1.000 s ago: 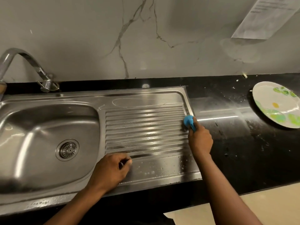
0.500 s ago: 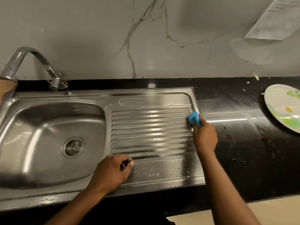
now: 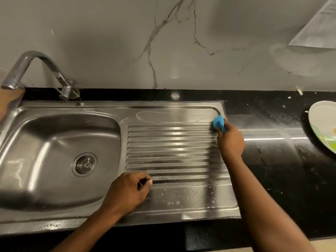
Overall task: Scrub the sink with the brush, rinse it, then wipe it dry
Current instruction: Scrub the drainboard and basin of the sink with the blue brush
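The right hand [image 3: 231, 140] grips the blue brush [image 3: 219, 123] by its handle, fingers wrapped round it. The brush head presses on the far right corner of the drainboard [image 3: 172, 148], just ahead of the knuckles. Holding it so short likely lets the person bear down where the rim curves.

The left hand [image 3: 127, 191] rests on the near part of the sink [image 3: 200, 213], fingers curled under and thumb against the forefinger; whether it pinches anything cannot be told. It seems planted there as a brace while the other arm reaches.

The basin [image 3: 54, 142] and its drain [image 3: 85, 164] lie left of the left hand, with the tap [image 3: 36, 70] beyond. Suds [image 3: 181, 200] bead between the two hands, so scrubbing looks underway, with rinsing and drying not yet done. A plate [image 3: 321, 124] sits on the black countertop [image 3: 272, 160] well to the right of the right hand, probably set aside from the wash.

Counted: one brush, one basin, one drain, one tap, one plate, two hands.
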